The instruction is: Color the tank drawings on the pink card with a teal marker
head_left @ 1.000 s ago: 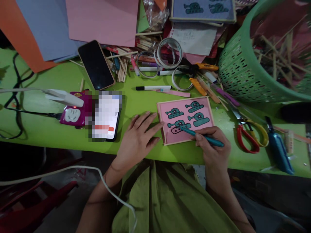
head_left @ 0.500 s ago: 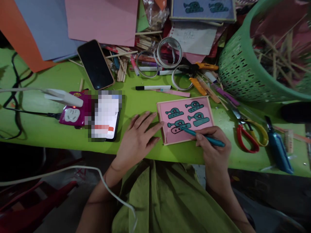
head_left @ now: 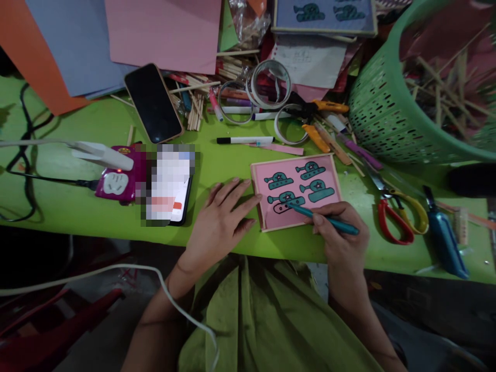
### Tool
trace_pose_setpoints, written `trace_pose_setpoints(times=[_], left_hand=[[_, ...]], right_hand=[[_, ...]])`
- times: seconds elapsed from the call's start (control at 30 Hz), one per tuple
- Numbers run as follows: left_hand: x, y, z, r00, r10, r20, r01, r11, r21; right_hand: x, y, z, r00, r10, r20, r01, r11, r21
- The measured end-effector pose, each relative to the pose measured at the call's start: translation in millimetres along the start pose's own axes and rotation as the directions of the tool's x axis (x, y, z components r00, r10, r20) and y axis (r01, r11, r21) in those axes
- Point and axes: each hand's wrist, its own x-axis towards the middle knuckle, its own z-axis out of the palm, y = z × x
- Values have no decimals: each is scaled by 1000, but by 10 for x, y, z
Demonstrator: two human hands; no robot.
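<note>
A pink card [head_left: 313,219] with a pale wooden stick frame lies on the green table. Several tank drawings in teal with black outlines are on it; the bottom strip of the lower left tank [head_left: 282,207] shows pink inside its outline. In my right hand [head_left: 344,227] is a teal marker [head_left: 336,223], pinched between thumb and fingers, its tip on that lower left drawing. My left hand [head_left: 219,222] lies flat with fingers spread, its index fingertip at the card's left edge.
Scissors [head_left: 395,217] and a blue cutter [head_left: 445,240] lie to the right, below a green basket [head_left: 377,98] of sticks. Tape rolls [head_left: 285,85] and a black-capped pen [head_left: 248,140] are behind the card. Left are a lit phone [head_left: 170,191], a dark phone [head_left: 153,103] and a purple socket [head_left: 116,183].
Almost nothing differs. Both hands, the card and the marker keep their places, and the view has shifted only very slightly.
</note>
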Motion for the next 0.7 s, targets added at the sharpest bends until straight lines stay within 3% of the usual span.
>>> trace_pose_setpoints(times=[0.7], left_hand=[[-5,4,0,1000,-1,-3,1,1000,0]], right_hand=[[-5,10,-20,1000,8,-18,-8,1000,13]])
